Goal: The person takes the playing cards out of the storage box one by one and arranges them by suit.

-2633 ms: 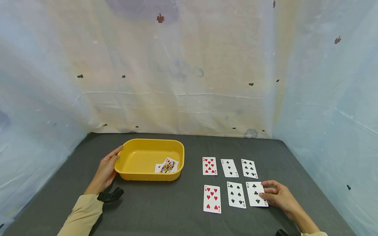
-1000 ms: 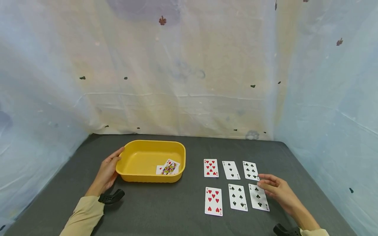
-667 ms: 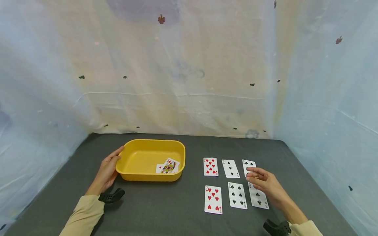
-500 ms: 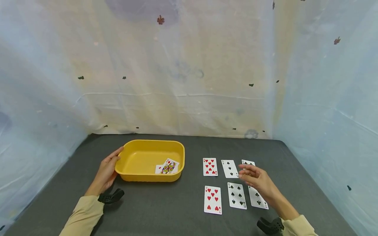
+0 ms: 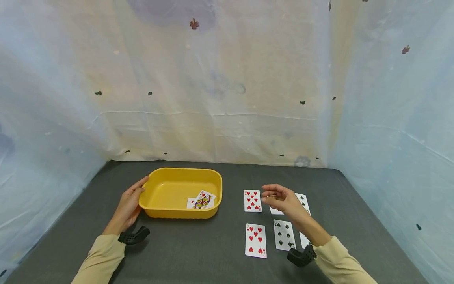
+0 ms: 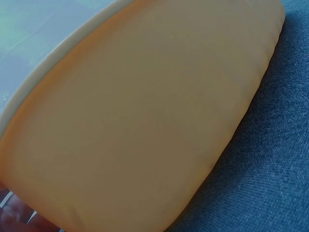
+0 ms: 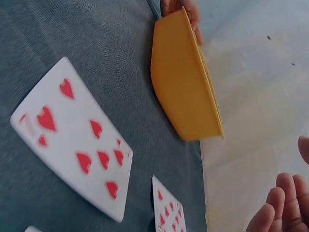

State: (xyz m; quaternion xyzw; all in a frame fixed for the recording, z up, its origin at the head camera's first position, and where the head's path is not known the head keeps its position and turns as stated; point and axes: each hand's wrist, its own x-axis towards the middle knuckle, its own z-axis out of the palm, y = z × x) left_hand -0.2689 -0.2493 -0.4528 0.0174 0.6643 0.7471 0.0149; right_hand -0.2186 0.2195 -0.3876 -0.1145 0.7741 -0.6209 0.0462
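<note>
My left hand [image 5: 125, 209] grips the left end of a yellow plastic tub [image 5: 179, 214], fingers and thumb at its rim. Inside the tub lie a face card [image 5: 203, 200] and a partly covered red-suit card. The tub's side wall [image 6: 140, 111] fills most of the left wrist view. My right hand [image 5: 283, 201] hovers over the back row, fingers loosely bent and holding nothing, its fingertips beside the eight of hearts [image 5: 252, 201]. Below the hand, a spade card [image 5: 276, 210] is mostly hidden. In the right wrist view the seven of hearts [image 7: 77, 140] shows large.
In the front row lie the seven of hearts, the six of spades [image 5: 283, 233] and a club card [image 5: 304, 240] largely covered by my right wrist. Another club card [image 5: 302, 201] lies at the back right. Dark grey cloth [image 5: 191, 252] covers the table; pale sheets [image 5: 227, 86] surround it.
My right hand has let go of the front-right club card and moved left across the back row, toward the eight of hearts. The left hand and the tub have stayed in place.
</note>
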